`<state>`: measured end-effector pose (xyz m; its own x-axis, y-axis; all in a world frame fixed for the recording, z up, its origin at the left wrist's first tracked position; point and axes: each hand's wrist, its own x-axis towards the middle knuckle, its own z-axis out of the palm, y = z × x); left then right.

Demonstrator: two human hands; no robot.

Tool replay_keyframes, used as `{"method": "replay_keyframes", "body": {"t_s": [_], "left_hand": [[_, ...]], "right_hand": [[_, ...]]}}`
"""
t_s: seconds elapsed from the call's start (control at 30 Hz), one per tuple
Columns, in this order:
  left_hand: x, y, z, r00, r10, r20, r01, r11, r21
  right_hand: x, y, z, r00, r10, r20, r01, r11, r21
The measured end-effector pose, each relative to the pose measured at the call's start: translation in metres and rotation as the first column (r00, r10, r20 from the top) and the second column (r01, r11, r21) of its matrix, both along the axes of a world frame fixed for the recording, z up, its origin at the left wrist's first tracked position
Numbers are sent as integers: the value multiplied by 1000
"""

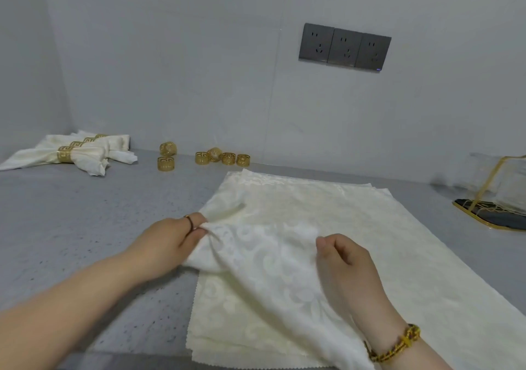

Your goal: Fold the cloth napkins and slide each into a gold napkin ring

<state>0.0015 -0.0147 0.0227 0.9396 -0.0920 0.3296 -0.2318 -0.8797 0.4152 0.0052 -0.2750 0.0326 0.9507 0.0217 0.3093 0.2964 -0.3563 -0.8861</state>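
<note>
Two bare hands sit over the cloth in the head view, and from my remote seat that is all I have to steer by. My left hand [176, 235] reaches in from 8 o'clock with the forearm stretched low across the grey worktop [85, 213]. Its thumb and fingers are closed in a pinch on the left edge of the top napkin [270, 270], lifting that edge into a raised fold. A thin band [190, 221] shows on one finger.

My right hand [344, 258] comes up from 5 o'clock, wrist bent, a beaded yellow bracelet [398, 344] around it. Its fingers are curled inward and the thumb tip meets the far end of the same fold. I cannot tell whether it truly grips the cloth. The top napkin drapes from the fold down under this wrist.

Below it lies a flat stack of cream napkins [370, 227], spread from 6 o'clock out toward 1 o'clock.

Six loose gold napkin rings [228, 158] stand at 11 o'clock of my hands, against the wall. Finished napkins [82, 156], already in rings, lie at 10 o'clock, well apart. A clear bag with gold trim [498, 181] sits at 2 o'clock, and grey wall sockets [344, 46] hang at 12 o'clock.
</note>
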Motion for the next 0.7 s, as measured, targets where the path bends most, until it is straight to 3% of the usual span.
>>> {"method": "replay_keyframes", "body": {"t_s": [0.13, 0.3, 0.4, 0.53, 0.6, 0.7], "left_hand": [[-42, 21, 6, 999, 39, -30, -41, 997, -68], [-49, 27, 2, 944, 9, -330, -22, 999, -38], [-39, 30, 3, 914, -6, -405, -27, 997, -76], [-22, 47, 8, 903, 62, -425, -79, 997, -23], [-8, 60, 5, 897, 145, -418, -169, 985, -21], [14, 75, -1, 906, 323, -275, -316, 946, 70]], "right_hand": [[9, 6, 10, 998, 66, -15, -67, 994, -82], [43, 11, 12, 989, 83, -122, -109, 968, -225], [73, 14, 14, 978, 86, -188, -140, 945, -296], [116, 24, 19, 977, 75, -200, -160, 877, -453], [138, 34, 19, 953, 86, -292, -239, 803, -546], [169, 59, 18, 918, 47, -393, -313, 694, -648]]}}
